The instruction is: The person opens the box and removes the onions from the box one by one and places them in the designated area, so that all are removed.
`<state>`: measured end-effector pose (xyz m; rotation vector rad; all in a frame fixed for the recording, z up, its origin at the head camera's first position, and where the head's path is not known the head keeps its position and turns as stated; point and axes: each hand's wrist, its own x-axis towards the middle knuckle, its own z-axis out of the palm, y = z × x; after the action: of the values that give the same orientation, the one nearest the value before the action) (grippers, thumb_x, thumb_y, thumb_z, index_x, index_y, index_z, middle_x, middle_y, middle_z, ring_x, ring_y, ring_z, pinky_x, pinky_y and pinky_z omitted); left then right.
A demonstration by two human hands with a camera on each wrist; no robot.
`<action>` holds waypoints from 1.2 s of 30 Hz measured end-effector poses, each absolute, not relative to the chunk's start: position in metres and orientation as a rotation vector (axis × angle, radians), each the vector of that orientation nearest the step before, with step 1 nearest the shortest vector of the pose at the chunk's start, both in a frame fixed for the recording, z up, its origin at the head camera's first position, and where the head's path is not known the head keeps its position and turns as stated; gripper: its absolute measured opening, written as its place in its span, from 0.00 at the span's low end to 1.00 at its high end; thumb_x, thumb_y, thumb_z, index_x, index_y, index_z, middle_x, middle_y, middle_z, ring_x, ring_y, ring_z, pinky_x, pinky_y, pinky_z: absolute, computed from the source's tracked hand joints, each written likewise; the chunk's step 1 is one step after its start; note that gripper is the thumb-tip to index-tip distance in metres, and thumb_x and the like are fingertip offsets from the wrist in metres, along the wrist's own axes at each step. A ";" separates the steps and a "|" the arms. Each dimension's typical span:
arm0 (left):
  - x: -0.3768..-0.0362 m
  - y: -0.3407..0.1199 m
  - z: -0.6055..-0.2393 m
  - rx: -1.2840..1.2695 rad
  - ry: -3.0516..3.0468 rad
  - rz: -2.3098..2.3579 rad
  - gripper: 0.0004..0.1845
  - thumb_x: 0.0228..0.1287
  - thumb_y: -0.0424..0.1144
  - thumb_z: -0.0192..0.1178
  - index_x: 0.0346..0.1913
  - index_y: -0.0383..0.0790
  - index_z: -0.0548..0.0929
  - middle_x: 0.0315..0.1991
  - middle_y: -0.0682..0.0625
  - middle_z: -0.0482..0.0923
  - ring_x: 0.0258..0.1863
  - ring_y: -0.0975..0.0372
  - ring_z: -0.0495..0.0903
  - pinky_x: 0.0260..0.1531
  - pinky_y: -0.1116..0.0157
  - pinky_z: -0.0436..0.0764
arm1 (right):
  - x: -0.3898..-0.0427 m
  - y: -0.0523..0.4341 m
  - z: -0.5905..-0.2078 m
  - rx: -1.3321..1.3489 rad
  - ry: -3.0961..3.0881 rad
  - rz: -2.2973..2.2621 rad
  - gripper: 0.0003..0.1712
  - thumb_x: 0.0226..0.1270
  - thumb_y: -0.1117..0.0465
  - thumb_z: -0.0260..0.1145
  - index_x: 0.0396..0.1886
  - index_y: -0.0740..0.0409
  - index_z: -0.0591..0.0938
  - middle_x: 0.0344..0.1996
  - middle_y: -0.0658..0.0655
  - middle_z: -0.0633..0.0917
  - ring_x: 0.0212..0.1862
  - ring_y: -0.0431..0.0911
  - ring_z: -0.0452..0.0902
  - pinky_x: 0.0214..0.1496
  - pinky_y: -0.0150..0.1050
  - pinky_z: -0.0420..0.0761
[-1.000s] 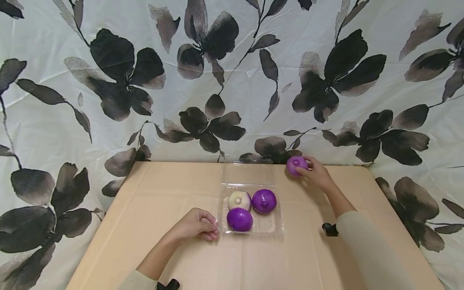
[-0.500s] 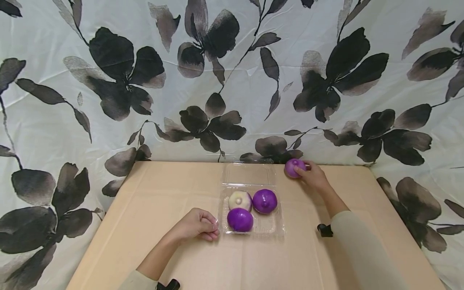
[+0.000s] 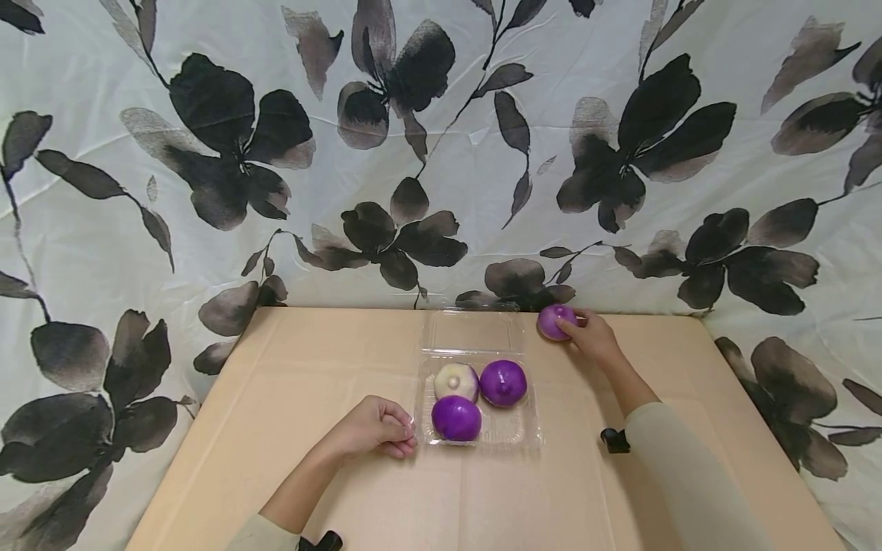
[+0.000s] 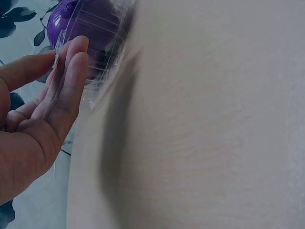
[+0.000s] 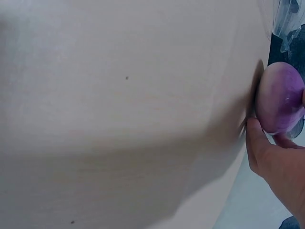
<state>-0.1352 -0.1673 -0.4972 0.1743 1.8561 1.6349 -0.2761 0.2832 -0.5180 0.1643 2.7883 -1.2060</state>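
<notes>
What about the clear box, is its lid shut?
No, the lid is folded back, away from the white onion sitting uncovered in the box.

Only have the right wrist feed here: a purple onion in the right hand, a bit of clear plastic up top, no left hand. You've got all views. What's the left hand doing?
Observer: The left hand is pinching the left edge of a clear container, at its near end.
Operator: Copy. What's inside it?
Observer: Three onions in the head view: a mostly pale onion, a front purple onion nearer the person, and a right purple onion beside the pale one.
Operator: Open or closed?
Observer: Open. Its lid is laid back on the far side.
</notes>
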 end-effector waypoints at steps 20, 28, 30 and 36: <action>-0.137 -0.169 -0.497 0.180 1.854 1.633 0.07 0.67 0.25 0.61 0.43 0.22 0.81 0.35 0.36 0.89 0.34 0.52 0.91 0.38 0.56 0.94 | -0.275 0.282 -0.521 0.127 2.747 -1.328 0.43 0.76 0.44 0.62 0.77 0.67 0.62 0.71 0.77 0.70 0.71 0.70 0.68 0.75 0.62 0.73; -0.138 -0.169 -0.496 0.183 1.852 1.634 0.06 0.68 0.25 0.61 0.42 0.22 0.81 0.35 0.36 0.89 0.34 0.52 0.91 0.38 0.56 0.94 | -0.276 0.283 -0.523 0.102 2.703 -1.360 0.43 0.77 0.50 0.64 0.80 0.66 0.58 0.73 0.77 0.67 0.73 0.70 0.66 0.77 0.62 0.70; -0.138 -0.169 -0.496 0.184 1.852 1.635 0.06 0.67 0.25 0.61 0.42 0.22 0.81 0.35 0.36 0.89 0.34 0.52 0.91 0.38 0.56 0.94 | -0.277 0.283 -0.523 0.103 2.698 -1.364 0.42 0.77 0.51 0.64 0.80 0.66 0.58 0.73 0.77 0.67 0.73 0.70 0.66 0.77 0.63 0.70; -0.139 -0.169 -0.497 0.184 1.850 1.637 0.06 0.67 0.25 0.61 0.42 0.22 0.81 0.35 0.35 0.89 0.35 0.51 0.91 0.38 0.57 0.94 | -0.277 0.283 -0.524 0.094 2.696 -1.381 0.43 0.77 0.52 0.64 0.80 0.66 0.58 0.73 0.76 0.67 0.73 0.70 0.65 0.77 0.62 0.70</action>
<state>-0.1390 -0.1688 -0.4969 0.1844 1.8503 1.6375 -0.2767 0.2832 -0.5236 0.0942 2.6957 -1.3809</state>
